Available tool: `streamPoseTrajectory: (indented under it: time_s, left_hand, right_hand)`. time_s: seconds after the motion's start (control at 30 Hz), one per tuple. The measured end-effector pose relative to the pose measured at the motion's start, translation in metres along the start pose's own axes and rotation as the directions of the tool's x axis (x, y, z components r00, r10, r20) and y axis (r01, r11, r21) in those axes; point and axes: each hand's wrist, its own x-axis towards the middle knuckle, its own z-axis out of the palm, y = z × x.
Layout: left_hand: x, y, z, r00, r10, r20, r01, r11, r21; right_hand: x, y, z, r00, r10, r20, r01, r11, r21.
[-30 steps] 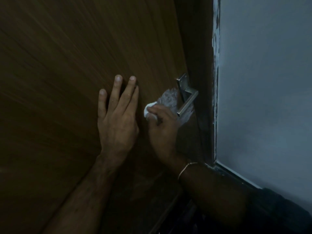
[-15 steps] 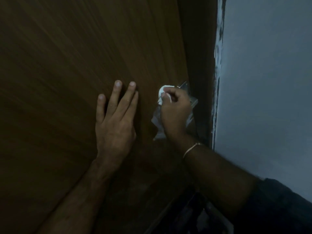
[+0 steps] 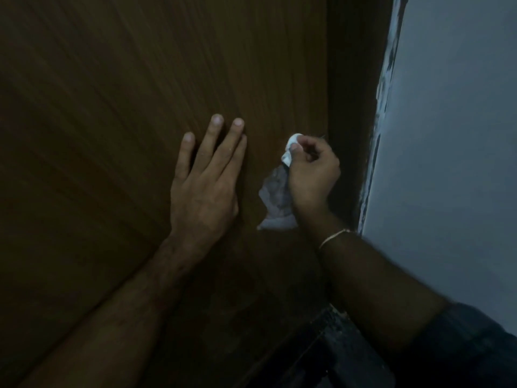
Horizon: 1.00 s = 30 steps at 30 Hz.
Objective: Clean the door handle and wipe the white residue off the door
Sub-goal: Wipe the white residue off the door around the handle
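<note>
Right hand [image 3: 312, 175] climbed from below handle to over it, handle now hidden behind knuckles. Fingers [image 3: 296, 145] pinched white tissue [image 3: 275, 200], tail dangling. Left hand [image 3: 205, 183] lay flat, fingers straight, bracing door [image 3: 140, 107]. Best keep firm pressure, rub along lever; white residue not visible here.

Upper door: the door [image 3: 126, 93] is bare above both hands — open room across its whole width.
Left of door: bare wood beside the left hand [image 3: 205, 189], which lies flat on the panel and blocks the middle.
Gap between hands: narrow strip of bare wood, partly filled by the hanging cloth [image 3: 275, 200].
Right edge: the right hand [image 3: 312, 175], gripping the cloth, fills the spot by the dark frame [image 3: 352, 107] — little room there.
Beyond frame: the wall [image 3: 447, 135] closes off the right.
Below: both forearms cross the lower door.
</note>
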Motion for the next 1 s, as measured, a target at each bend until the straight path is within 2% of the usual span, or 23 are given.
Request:
streamPoseTrajectory:
  time_s: [0.1, 0.2, 0.33, 0.43, 0.53, 0.63, 0.73, 0.83, 0.93, 1.0]
  left_hand:
    - [-0.001, 0.004, 0.008, 0.999, -0.022, -0.029, 0.023, 1.000, 0.014]
    - [-0.003, 0.014, 0.020, 0.995, -0.045, -0.087, 0.049, 0.998, 0.034]
    - [-0.004, 0.018, 0.036, 0.984, -0.041, -0.176, 0.055, 0.996, 0.077]
    - [-0.005, 0.019, 0.045, 0.975, -0.033, -0.218, 0.057, 0.993, 0.102]
    - [-0.008, 0.019, 0.050, 0.969, -0.004, -0.246, 0.032, 0.993, 0.110]
    - [-0.009, 0.020, 0.053, 0.958, 0.023, -0.285, 0.022, 0.988, 0.153]
    - [-0.011, 0.022, 0.060, 0.945, 0.050, -0.322, 0.020, 0.977, 0.212]
    - [-0.018, 0.026, 0.069, 0.944, 0.054, -0.325, 0.027, 0.970, 0.240]
    - [-0.024, 0.030, 0.075, 0.950, 0.081, -0.300, 0.001, 0.965, 0.263]
    - [-0.026, 0.030, 0.077, 0.947, 0.093, -0.307, -0.007, 0.962, 0.272]
  right_hand:
    - [-0.008, 0.007, -0.001, 0.978, -0.157, 0.134, 0.172, 0.979, -0.109]
    - [0.006, 0.015, -0.005, 0.983, -0.160, 0.095, 0.166, 0.984, -0.062]
    - [0.018, 0.022, -0.016, 0.907, -0.351, 0.231, 0.388, 0.911, -0.140]
    - [0.035, 0.026, -0.023, 0.894, -0.398, 0.206, 0.429, 0.893, -0.138]
    - [0.042, 0.030, -0.026, 0.793, -0.511, 0.332, 0.582, 0.796, -0.165]
    - [0.051, 0.033, -0.030, 0.758, -0.534, 0.376, 0.628, 0.752, -0.199]
    - [0.062, 0.035, -0.035, 0.679, -0.573, 0.459, 0.709, 0.675, -0.207]
    - [0.067, 0.037, -0.038, 0.642, -0.613, 0.461, 0.750, 0.626, -0.212]
    - [0.066, 0.038, -0.038, 0.559, -0.655, 0.509, 0.818, 0.538, -0.206]
    - [0.067, 0.040, -0.040, 0.547, -0.668, 0.505, 0.831, 0.507, -0.229]
